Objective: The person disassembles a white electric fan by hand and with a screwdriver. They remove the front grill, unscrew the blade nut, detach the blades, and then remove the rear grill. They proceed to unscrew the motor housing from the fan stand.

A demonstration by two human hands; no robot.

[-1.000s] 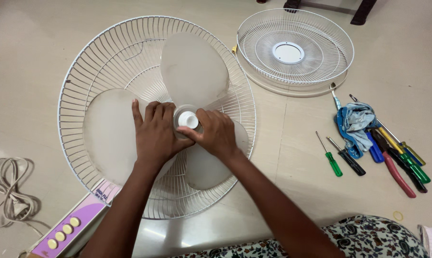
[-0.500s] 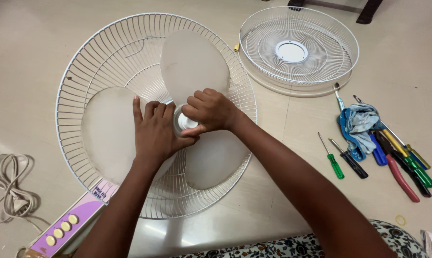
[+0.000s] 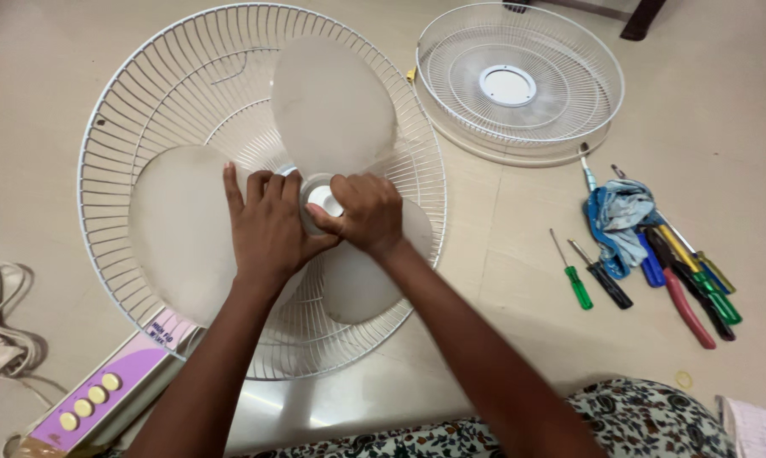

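Centre-left of frame, a fan blade (image 3: pixel 328 106) lies flat in its rear grille (image 3: pixel 111 153). The left hand (image 3: pixel 268 225) presses spread fingers beside the hub; the right hand (image 3: pixel 362 212) pinches the white hub cap (image 3: pixel 323 199) between them.

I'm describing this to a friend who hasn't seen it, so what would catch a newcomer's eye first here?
First, the big white fan grille lying flat on the floor at left, its pale blades exposed, with the left hand pressed on a blade and the right hand with its fingers around the white center cap. Next, the detached second grille at upper right, and below it a row of colorful screwdrivers beside a blue cloth.
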